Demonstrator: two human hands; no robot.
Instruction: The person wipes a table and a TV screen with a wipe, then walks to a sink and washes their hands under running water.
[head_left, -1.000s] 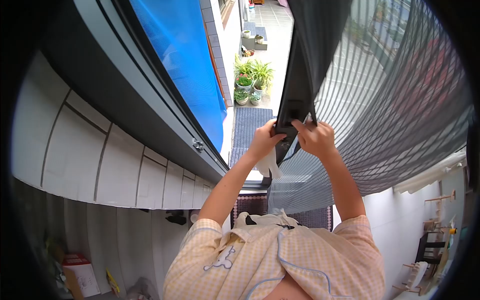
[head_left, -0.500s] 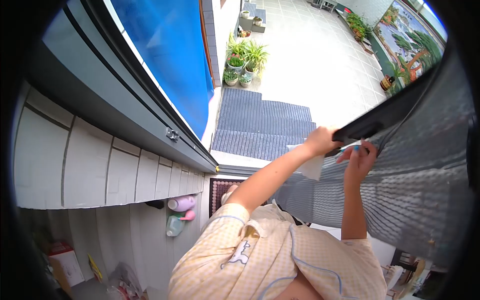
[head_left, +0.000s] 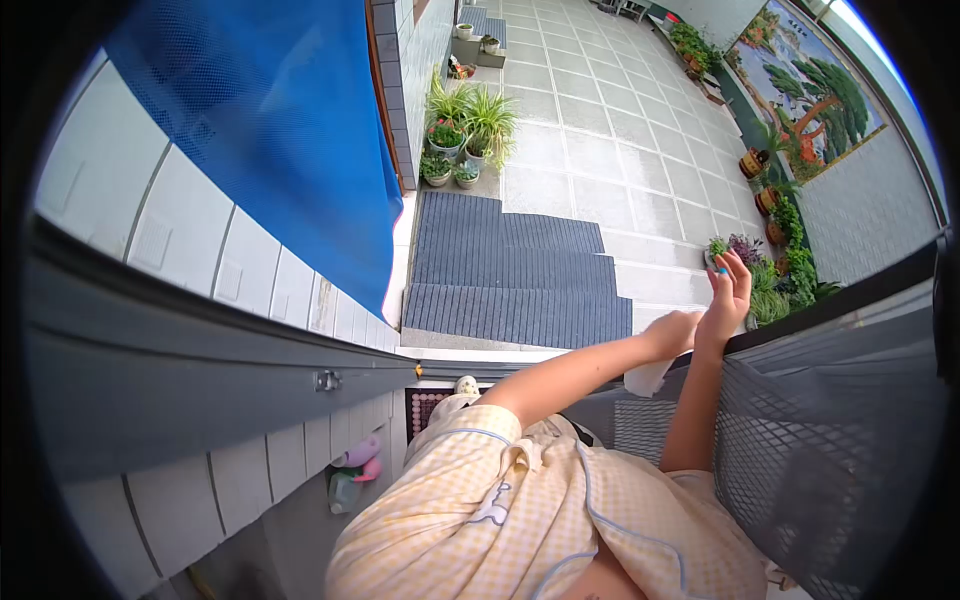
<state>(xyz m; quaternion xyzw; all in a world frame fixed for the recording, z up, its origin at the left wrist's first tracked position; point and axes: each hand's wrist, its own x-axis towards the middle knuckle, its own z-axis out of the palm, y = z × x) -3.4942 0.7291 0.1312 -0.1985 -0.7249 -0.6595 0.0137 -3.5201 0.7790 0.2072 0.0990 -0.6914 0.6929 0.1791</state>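
My left hand (head_left: 672, 334) is closed on a white cloth (head_left: 649, 377), which hangs down below the fingers. It is at the near end of the dark frame of a mesh screen door (head_left: 850, 285), and the contact there is hidden. Close beside it, my right hand (head_left: 730, 292) is raised with its fingers pointing up and apart, blue polish on the nails. Nothing shows in that hand. Its wrist crosses in front of the door's dark edge, and grey mesh (head_left: 800, 440) spreads out below and to the right.
A grey door jamb with a metal latch (head_left: 327, 381) runs along the left, beside a blue curtain (head_left: 290, 130). Ahead lie grey striped mats (head_left: 510, 260) on steps. Potted plants (head_left: 470, 125) stand by the wall. Bottles (head_left: 345, 492) are low on the left.
The view has shifted, and the door's frame now sits lower and farther right. My right hand has left the frame's dark handle area and lifted. My left hand still grips the cloth.
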